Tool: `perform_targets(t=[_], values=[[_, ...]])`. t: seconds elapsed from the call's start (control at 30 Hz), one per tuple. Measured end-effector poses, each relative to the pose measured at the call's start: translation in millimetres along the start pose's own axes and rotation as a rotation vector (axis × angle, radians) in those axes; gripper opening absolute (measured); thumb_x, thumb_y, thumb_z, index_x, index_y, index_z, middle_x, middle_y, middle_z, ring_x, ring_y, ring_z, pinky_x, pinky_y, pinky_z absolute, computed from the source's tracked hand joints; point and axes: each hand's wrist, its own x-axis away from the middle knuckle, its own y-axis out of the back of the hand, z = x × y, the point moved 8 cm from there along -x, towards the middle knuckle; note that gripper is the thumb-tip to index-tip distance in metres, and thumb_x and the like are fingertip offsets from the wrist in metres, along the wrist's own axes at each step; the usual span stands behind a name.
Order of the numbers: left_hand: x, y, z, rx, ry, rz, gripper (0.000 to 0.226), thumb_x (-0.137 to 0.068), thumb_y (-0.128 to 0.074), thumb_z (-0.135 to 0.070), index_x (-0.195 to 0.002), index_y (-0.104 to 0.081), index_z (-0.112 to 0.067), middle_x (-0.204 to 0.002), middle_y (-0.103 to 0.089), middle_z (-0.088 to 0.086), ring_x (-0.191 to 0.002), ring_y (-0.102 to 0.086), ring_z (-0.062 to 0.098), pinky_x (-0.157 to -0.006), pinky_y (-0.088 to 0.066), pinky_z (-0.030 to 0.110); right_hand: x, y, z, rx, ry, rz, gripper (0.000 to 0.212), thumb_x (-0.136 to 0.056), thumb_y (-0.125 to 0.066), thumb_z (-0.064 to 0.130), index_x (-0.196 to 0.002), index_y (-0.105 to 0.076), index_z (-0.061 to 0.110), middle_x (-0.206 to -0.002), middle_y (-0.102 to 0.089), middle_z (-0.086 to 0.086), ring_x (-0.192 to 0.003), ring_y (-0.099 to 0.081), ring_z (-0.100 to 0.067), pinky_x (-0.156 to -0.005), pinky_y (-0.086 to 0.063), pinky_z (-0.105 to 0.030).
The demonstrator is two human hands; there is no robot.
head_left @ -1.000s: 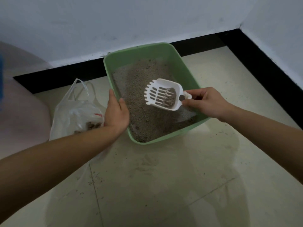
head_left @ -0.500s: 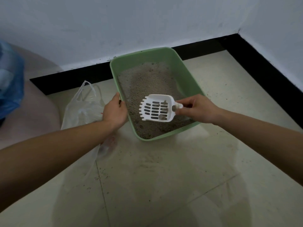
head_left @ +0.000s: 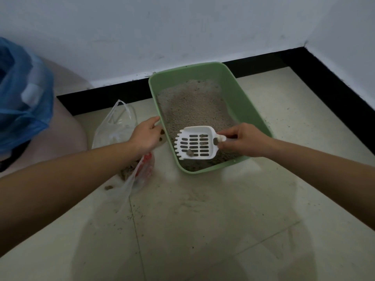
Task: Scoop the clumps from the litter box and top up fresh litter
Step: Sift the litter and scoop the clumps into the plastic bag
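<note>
A green litter box [head_left: 250, 110] holding grey litter [head_left: 192, 104] sits on the floor against the wall. My right hand [head_left: 241, 140] pinches the handle of a white slotted scoop [head_left: 194, 142], which hovers level over the box's near left corner. A few dark clumps [head_left: 189, 152] lie in the scoop. My left hand [head_left: 146, 134] is at the box's left rim, above a clear plastic bag [head_left: 115, 128]. Its fingers curl downward and are hidden, so what they hold is unclear. Brown clumps show inside the bag [head_left: 126, 171].
A blue plastic bag [head_left: 22, 98] sits on a pale rounded object at far left. Black skirting [head_left: 334, 78] runs along the white walls, which meet in a corner at right. Litter crumbs dot the tiled floor [head_left: 203, 220] in front of the box.
The scoop came toward me and to the box's near left corner, and most loose litter has sifted out of it. My left hand shifted from atop the rim to its outer side.
</note>
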Motion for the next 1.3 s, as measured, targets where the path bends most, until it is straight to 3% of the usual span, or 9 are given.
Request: perform_targets(t=[0.27,0.47,0.67,0.73,0.83,0.9,1.0,1.13,1.3], values=[[-7.1,92.8,4.2,-0.508,-0.094,-0.256,0.055,-0.076,-0.044,-0.022,-0.129,-0.053,-0.011,-0.125,-0.060,0.019,-0.113,-0.056,0.040,-0.097,-0.047,0.046,1.8,1.8,11.3,0.048,-0.027,-0.004,0.026,-0.092,-0.065,0.040,-0.115,-0.073,0.035,-0.072,-0.072,0.004,-0.064,-0.065,-0.022,-0.061,-0.051,-0.036],[-8.9,125.8,47.6,-0.462,0.161,-0.181,0.076,-0.089,-0.052,-0.014,-0.154,-0.012,-0.009,-0.142,-0.043,0.022,-0.126,-0.046,0.043,-0.102,-0.045,0.047,-8.2,18.2,33.5,0.012,-0.084,-0.087,0.030,-0.091,-0.067,0.039,-0.120,-0.070,0.030,-0.082,-0.071,0.012,-0.062,-0.058,-0.002,-0.056,-0.045,-0.022],[-9.9,142.3,83.9,-0.354,0.295,-0.157,0.071,-0.079,-0.060,-0.017,-0.142,-0.029,-0.009,-0.123,-0.053,0.020,-0.107,-0.056,0.040,-0.087,-0.054,0.045,-40.6,-0.5,102.6,-0.069,-0.010,-0.100,0.026,-0.093,-0.065,0.034,-0.115,-0.071,0.024,-0.077,-0.070,0.008,-0.050,-0.053,-0.003,-0.049,-0.048,-0.020],[-5.0,142.5,84.2,-0.424,0.315,-0.172,0.065,-0.088,-0.056,-0.012,-0.145,-0.026,-0.005,-0.124,-0.051,0.023,-0.110,-0.054,0.042,-0.083,-0.049,0.041,-49.2,-23.0,135.4,0.079,0.057,-0.098,0.018,-0.095,-0.060,0.036,-0.106,-0.072,0.029,-0.073,-0.068,0.011,-0.047,-0.054,0.001,-0.050,-0.050,-0.021],[-7.0,143.8,86.8,-0.430,0.293,-0.194,0.059,-0.087,-0.055,-0.010,-0.140,-0.029,-0.006,-0.118,-0.055,0.023,-0.102,-0.057,0.040,-0.073,-0.048,0.038,-52.6,-65.5,188.4,0.697,0.355,-0.162,0.016,-0.093,-0.059,0.031,-0.103,-0.069,0.023,-0.085,-0.066,0.004,-0.078,-0.062,-0.015,-0.086,-0.049,-0.036],[-8.0,145.4,89.4,-0.389,0.290,-0.198,0.056,-0.085,-0.055,-0.012,-0.136,-0.032,-0.008,-0.112,-0.058,0.022,-0.097,-0.060,0.041,-0.072,-0.052,0.040,-39.6,-98.9,214.4,1.126,0.678,-0.205,0.015,-0.089,-0.056,0.018,-0.098,-0.068,0.018,-0.084,-0.065,-0.002,-0.079,-0.059,-0.021,-0.078,-0.043,-0.035],[-7.7,149.7,93.3,-0.364,0.286,-0.209,0.052,-0.082,-0.055,-0.015,-0.130,-0.035,-0.010,-0.108,-0.059,0.022,-0.095,-0.062,0.041,-0.078,-0.056,0.045,-27.4,-102.8,221.7,1.259,0.803,-0.269,0.020,-0.088,-0.052,0.015,-0.101,-0.068,0.014,-0.084,-0.065,-0.003,-0.077,-0.058,-0.021,-0.073,-0.043,-0.033],[-6.1,146.8,88.0,-0.385,0.247,-0.200,0.047,-0.082,-0.056,-0.018,-0.125,-0.040,-0.008,-0.108,-0.060,0.020,-0.095,-0.062,0.039,-0.081,-0.056,0.045,-35.5,-58.7,199.5,0.961,0.538,-0.286,0.044,-0.093,-0.061,0.034,-0.134,-0.056,0.020,-0.110,-0.068,-0.005,-0.100,-0.061,-0.023,-0.092,-0.042,-0.039],[-3.4,128.0,48.5,-0.667,0.055,-0.313,0.044,-0.088,-0.053,-0.024,-0.127,-0.046,-0.004,-0.126,-0.050,0.023,-0.113,-0.050,0.042,-0.092,-0.047,0.046,-30.5,26.0,139.2,0.626,0.168,-0.424,0.042,-0.097,-0.051,0.044,-0.137,-0.055,0.031,-0.104,-0.070,0.001,-0.097,-0.061,-0.019,-0.104,-0.036,-0.043]])
